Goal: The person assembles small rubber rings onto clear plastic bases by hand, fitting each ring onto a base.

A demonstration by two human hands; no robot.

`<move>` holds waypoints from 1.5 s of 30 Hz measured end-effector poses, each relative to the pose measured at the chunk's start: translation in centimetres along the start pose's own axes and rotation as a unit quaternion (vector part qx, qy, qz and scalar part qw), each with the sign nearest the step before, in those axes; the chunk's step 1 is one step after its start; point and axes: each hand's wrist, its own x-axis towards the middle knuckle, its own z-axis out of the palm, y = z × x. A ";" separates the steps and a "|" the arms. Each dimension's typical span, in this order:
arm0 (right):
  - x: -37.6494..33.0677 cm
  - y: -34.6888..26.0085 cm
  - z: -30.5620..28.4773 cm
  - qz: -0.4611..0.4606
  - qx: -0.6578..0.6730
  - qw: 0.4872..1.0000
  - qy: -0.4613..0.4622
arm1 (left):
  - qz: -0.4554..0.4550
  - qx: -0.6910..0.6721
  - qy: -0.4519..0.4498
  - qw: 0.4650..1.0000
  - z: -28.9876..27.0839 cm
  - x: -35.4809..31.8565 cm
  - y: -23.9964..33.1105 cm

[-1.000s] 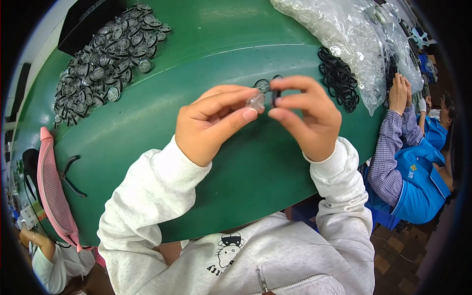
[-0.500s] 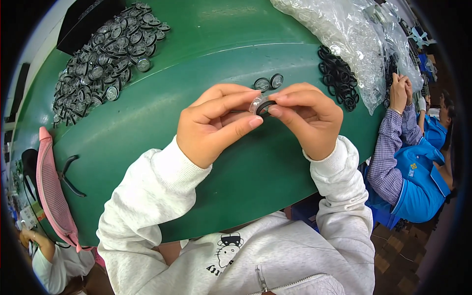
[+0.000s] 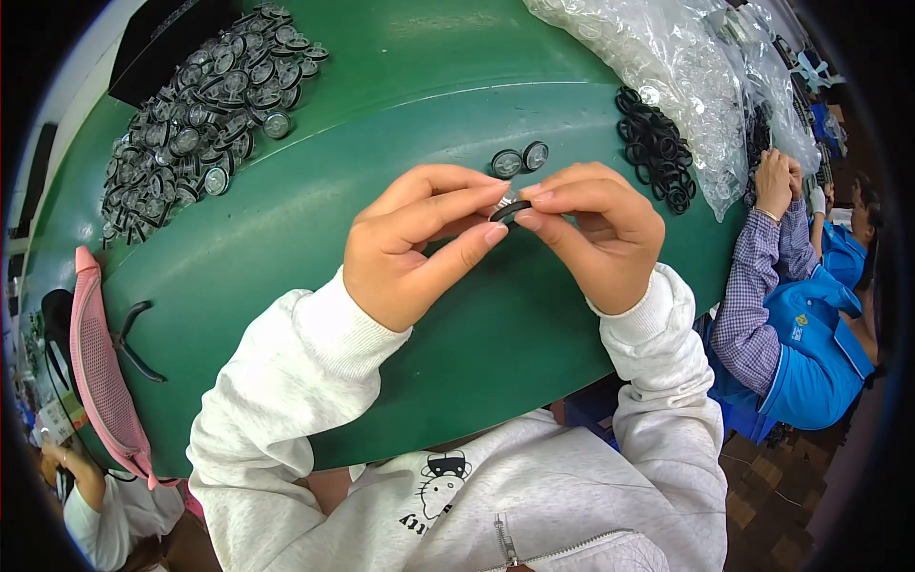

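Observation:
Between my two hands is a small clear plastic wheel (image 3: 505, 201) with a black rubber ring (image 3: 510, 211) against it. My left hand (image 3: 419, 238) pinches the clear wheel and the ring's near side between thumb and fingers. Thumb and index finger of my right hand (image 3: 600, 224) close on the ring's right side. How far the ring sits around the wheel is partly hidden by the fingertips. Just beyond my hands, two clear wheels with black rims (image 3: 520, 160) lie side by side on the green table (image 3: 467, 353).
A large pile of black-rimmed clear wheels (image 3: 219, 100) spreads at the far left by a black box (image 3: 162, 48). Loose black rings (image 3: 656, 148) lie right, beside a clear bag of plastic parts (image 3: 658, 57). Pliers (image 3: 138, 343) and a pink pouch (image 3: 105, 372) are left; a co-worker (image 3: 791, 315) sits right.
The wheel and ring have tilted between my fingers, so the ring now shows more edge-on. My hands have hardly shifted otherwise.

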 end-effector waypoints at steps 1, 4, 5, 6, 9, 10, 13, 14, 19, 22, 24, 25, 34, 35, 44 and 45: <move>0.0 -0.1 0.1 0.010 0.006 1.000 0.012 | 0.009 0.004 0.003 1.000 0.0 0.0 0.0; -0.1 -0.3 0.2 0.043 0.033 0.998 0.023 | 0.031 0.010 0.001 0.999 0.0 0.0 0.0; -0.2 -0.3 0.1 0.065 0.053 0.996 0.022 | 0.043 0.012 -0.003 0.999 0.0 0.1 0.0; -0.2 -0.4 0.1 0.087 0.073 0.993 0.020 | 0.055 0.014 -0.008 0.998 -0.1 0.1 0.0; -0.2 -0.5 -0.2 0.112 0.100 0.989 0.002 | 0.083 0.029 -0.015 0.996 -0.2 0.2 0.0; -0.1 -0.5 -0.3 0.115 0.106 0.988 -0.016 | 0.098 0.041 -0.017 0.994 -0.2 0.2 0.0; 0.0 -0.4 -0.6 0.122 0.118 0.984 -0.050 | 0.128 0.066 -0.022 0.989 -0.3 0.2 -0.1; 0.0 -0.4 -0.6 0.125 0.114 0.984 -0.054 | 0.130 0.066 -0.022 0.989 -0.3 0.2 -0.1; 0.0 -0.5 -0.6 0.137 0.102 0.983 -0.059 | 0.131 0.068 -0.022 0.989 -0.2 0.2 -0.1; 0.0 -0.7 -0.5 0.142 0.108 0.983 -0.048 | 0.119 0.075 -0.018 0.990 -0.2 0.3 0.0; 0.0 -0.6 -0.4 0.142 0.110 0.983 -0.049 | 0.119 0.077 -0.024 0.990 -0.2 0.2 0.0; 0.0 -0.5 -0.4 0.142 0.112 0.982 -0.049 | 0.119 0.079 -0.029 0.989 -0.2 0.1 -0.1; 0.0 0.2 -1.5 0.105 0.153 0.976 -0.110 | 0.102 -0.031 -0.085 0.991 -0.1 -0.3 0.1; -0.1 0.3 -1.6 0.105 0.172 0.973 -0.113 | 0.089 -0.060 -0.093 0.990 -0.1 -0.4 0.2; -0.2 0.5 -1.2 0.064 0.193 0.974 -0.096 | 0.084 -0.101 -0.094 0.987 0.0 -0.3 0.2; -0.3 0.7 -1.3 0.061 0.204 0.972 -0.097 | 0.075 -0.115 -0.095 0.986 0.1 -0.4 0.3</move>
